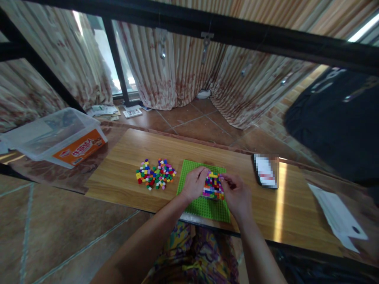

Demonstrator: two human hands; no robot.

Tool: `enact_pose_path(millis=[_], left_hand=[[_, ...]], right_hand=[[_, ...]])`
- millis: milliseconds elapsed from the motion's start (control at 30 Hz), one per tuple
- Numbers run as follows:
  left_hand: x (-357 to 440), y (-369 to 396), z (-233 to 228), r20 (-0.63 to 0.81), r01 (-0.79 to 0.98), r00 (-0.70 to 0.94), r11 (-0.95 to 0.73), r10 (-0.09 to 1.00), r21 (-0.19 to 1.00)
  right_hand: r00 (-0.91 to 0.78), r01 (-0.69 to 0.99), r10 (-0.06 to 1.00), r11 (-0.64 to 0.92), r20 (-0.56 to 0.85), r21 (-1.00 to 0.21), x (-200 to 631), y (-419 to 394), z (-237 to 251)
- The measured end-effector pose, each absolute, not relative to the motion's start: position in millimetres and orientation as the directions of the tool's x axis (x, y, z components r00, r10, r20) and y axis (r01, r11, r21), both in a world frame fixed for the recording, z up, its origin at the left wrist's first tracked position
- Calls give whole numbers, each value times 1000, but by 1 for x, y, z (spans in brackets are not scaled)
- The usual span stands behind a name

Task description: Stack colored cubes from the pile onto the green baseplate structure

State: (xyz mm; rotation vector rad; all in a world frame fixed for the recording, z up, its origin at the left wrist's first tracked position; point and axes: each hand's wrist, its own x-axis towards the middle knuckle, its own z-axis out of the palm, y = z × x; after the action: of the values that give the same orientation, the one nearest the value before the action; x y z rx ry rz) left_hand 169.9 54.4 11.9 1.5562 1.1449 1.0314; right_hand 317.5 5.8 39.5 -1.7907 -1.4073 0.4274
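A green studded baseplate (192,211) lies on the wooden tabletop in front of me. On it is a flat, many-coloured build of small toy bricks (213,187), slightly raised at its near edge. My left hand (195,184) is closed against the build's left side, fingers pressed along its edge. At the upper right corner of the build, my right hand (238,194) has its thumb and fingers pinched together. What is between those fingertips is too small to make out. A pile of loose toy bricks (155,174) in mixed colours lies left of the baseplate.
A clear plastic box (63,132) with an orange label stands at the far left. Right of the baseplate lies a dark-edged, pixelated object (265,171). A white sheet-like piece (337,215) rests at the right end. A dark rail (189,27) crosses above, before curtains (189,75).
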Motion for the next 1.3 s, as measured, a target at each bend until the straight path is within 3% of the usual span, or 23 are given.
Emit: enact_pose_path(millis=[233, 433, 800, 1300], left_hand=[[170, 54, 12, 110, 198, 221, -155, 969, 968], [170, 54, 11, 119, 189, 228, -164, 966, 968], [170, 54, 10, 89, 212, 233, -140, 968, 967], [170, 54, 8, 111, 196, 240, -160, 964, 968]], right_hand=[[332, 718, 917, -94, 221, -690, 310, 9, 38], [366, 703, 903, -108, 227, -703, 307, 10, 36], [535, 520, 826, -156, 178, -840, 314, 7, 36], [514, 331, 858, -168, 28, -929, 306, 19, 17]])
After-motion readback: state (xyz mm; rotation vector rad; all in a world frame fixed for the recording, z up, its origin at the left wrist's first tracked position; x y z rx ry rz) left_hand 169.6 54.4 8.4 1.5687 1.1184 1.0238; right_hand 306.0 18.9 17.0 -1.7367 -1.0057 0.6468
